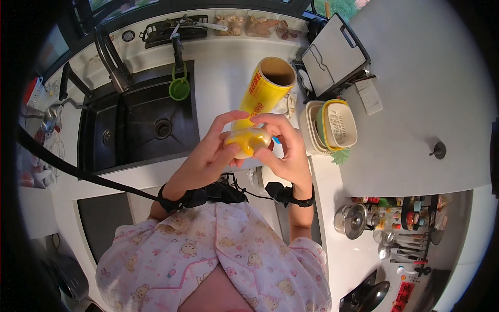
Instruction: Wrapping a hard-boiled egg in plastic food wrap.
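Note:
Both hands are raised over the front edge of the worktop, holding a small rounded yellow-and-white item (247,142) between them. Its shiny surface looks like clear film; what is inside cannot be made out. My left hand (218,150) grips its left end, thumb on top. On the right end, the thumb and fingers of my right hand (284,146) press in. Just beyond the fingertips a large yellow roll of plastic wrap (255,91) stands on end, its cardboard core facing up and its printed side towards me. My fingers hide the roll's lower part.
To the left is a black double sink (140,132) with a green strainer (179,88) hanging from its tap. Nested plastic baskets (337,124) and a rack with a cutting board (331,54) stand on the right. A crumpled cloth (288,104) lies behind the roll.

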Tool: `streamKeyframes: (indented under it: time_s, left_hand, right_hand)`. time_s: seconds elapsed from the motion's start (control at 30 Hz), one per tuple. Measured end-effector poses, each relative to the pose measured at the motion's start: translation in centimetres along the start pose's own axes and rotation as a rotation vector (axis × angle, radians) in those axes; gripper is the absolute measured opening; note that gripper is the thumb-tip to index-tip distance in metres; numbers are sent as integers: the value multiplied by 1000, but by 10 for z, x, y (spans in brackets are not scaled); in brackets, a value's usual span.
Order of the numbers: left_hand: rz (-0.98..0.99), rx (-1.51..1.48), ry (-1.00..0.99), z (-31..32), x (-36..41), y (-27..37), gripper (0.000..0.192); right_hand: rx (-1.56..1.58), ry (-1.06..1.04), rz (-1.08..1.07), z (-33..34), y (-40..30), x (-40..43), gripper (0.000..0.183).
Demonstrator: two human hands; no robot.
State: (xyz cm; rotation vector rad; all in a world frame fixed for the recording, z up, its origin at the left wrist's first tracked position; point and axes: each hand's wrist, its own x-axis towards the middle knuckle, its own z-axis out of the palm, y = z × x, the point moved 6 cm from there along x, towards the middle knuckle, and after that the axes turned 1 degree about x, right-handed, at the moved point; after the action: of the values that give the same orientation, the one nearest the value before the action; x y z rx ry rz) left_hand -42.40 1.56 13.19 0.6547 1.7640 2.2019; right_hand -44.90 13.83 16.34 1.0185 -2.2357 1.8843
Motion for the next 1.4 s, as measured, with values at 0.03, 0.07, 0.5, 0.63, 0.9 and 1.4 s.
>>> streamKeyframes:
  time_s: [0.03, 0.07, 0.5, 0.63, 0.9, 1.4]
  left_hand:
    - [4, 1, 10, -1, 1, -2, 45]
    - [20, 62, 23, -1, 3, -4, 44]
    - [-78, 48, -7, -34, 22, -32, 18]
    - [-61, 40, 152, -44, 26, -47, 14]
    - [24, 254, 197, -54, 27, -53, 13]
    - [111, 562, 305, -61, 15, -6, 14]
  right_hand:
    - [-109, -20, -21, 1, -2, 2, 25]
    - [-216, -21, -23, 5, -2, 3, 22]
    - [-205, 139, -27, 8, 32, 8, 16]
    - [-195, 103, -61, 10, 32, 16, 20]
    - [-265, 24, -29, 18, 47, 19, 20]
    - [-226, 126, 32, 16, 51, 21, 18]
